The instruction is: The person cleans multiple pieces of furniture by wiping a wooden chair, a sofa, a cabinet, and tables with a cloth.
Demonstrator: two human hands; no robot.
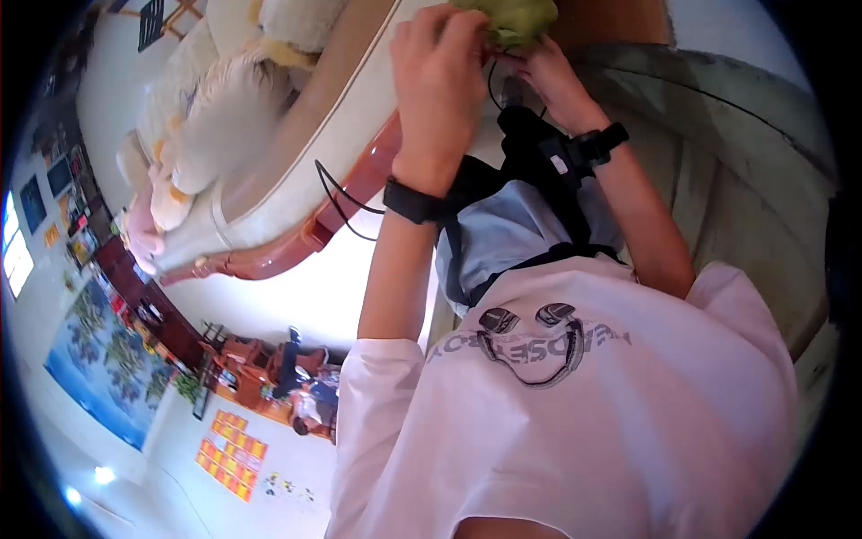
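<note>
Left hand (pixel 440 72), fingers curled, and right hand (pixel 549 85), half-open, meet at a green bundle (pixel 512 20); grip is unclear. A dark cable (pixel 491 83) hangs between them. Beside the left arm, a wood-trimmed cream sofa (pixel 301 160) holds stuffed toys (pixel 166 198).

The green item (pixel 519 20) is cut off at the far edge; the right hand's (pixel 552 85) fingertips are partly hidden; the plush (pixel 229 130) at left is blurred.

Wood-trimmed cream sofa (pixel 289 190) with pale plush toys (pixel 169 201)
</note>
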